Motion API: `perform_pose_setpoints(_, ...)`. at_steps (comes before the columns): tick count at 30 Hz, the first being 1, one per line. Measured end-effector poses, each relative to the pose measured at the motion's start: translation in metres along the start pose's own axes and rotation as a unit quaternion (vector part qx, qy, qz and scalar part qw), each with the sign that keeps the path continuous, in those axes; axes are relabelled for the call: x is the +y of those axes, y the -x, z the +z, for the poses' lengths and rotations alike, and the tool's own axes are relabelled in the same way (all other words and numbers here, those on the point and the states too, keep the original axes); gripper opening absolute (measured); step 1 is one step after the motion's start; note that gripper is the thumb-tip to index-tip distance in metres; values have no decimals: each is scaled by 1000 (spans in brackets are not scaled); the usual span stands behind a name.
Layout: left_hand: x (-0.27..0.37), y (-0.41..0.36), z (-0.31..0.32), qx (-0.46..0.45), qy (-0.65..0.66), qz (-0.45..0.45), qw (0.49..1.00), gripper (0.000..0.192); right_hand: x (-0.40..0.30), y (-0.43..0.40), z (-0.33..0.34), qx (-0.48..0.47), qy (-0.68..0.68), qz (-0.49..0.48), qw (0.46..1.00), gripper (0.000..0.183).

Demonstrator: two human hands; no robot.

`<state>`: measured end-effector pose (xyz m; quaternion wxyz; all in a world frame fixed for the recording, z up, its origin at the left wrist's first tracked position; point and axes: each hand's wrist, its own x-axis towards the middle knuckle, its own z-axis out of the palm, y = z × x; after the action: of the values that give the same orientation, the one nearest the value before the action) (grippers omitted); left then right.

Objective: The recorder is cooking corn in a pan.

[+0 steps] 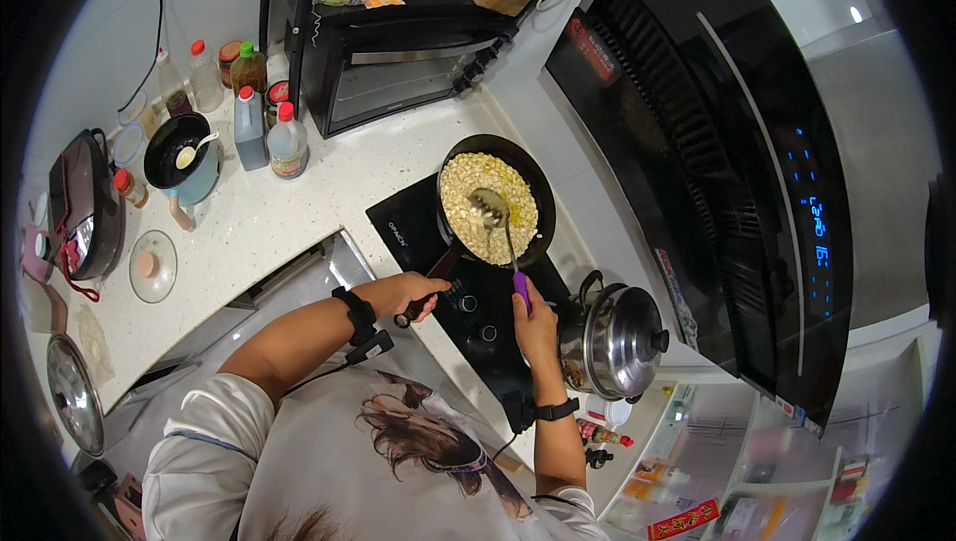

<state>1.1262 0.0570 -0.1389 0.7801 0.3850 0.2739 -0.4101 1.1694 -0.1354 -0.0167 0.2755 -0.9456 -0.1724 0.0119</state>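
A dark frying pan (547, 201) sits on the black cooktop (403, 220), holding a layer of pale chopped food (467, 175) with yellowish patches. My left hand (414, 296) grips the pan's dark handle (446, 261) near its end. In my right hand (536, 321) is the purple handle of a metal ladle (490, 205); its bowl rests in the food near the middle of the pan. Whether the bowl has holes is hard to tell.
A lidded steel pot (624, 339) stands right of the pan, below the range hood (672, 130). Beyond the cooktop is a black countertop oven (396, 78). Bottles (287, 141), a blue saucepan (196, 179) and a glass lid (153, 266) are on the left counter.
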Motion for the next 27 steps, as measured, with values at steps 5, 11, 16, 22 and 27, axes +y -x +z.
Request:
perform_pose_setpoints(5,3,3,4,-4,-12,8,1000,44,20,11,-10,-57,63,44,995,35)
perform_pose_setpoints(11,4,9,6,-11,27,-3,1000,41,45,-10,1,21,274,-14,961,37)
perform_pose_setpoints(16,3,13,7,-15,27,5,1000,41,55,-40,-10,69,284,1,956,37)
perform_pose_setpoints(22,4,10,7,-5,22,-4,1000,41,49,-30,11,36,234,91,967,36)
perform_pose_setpoints(27,10,13,8,-12,29,-15,999,41,49,-18,38,40,101,87,990,33)
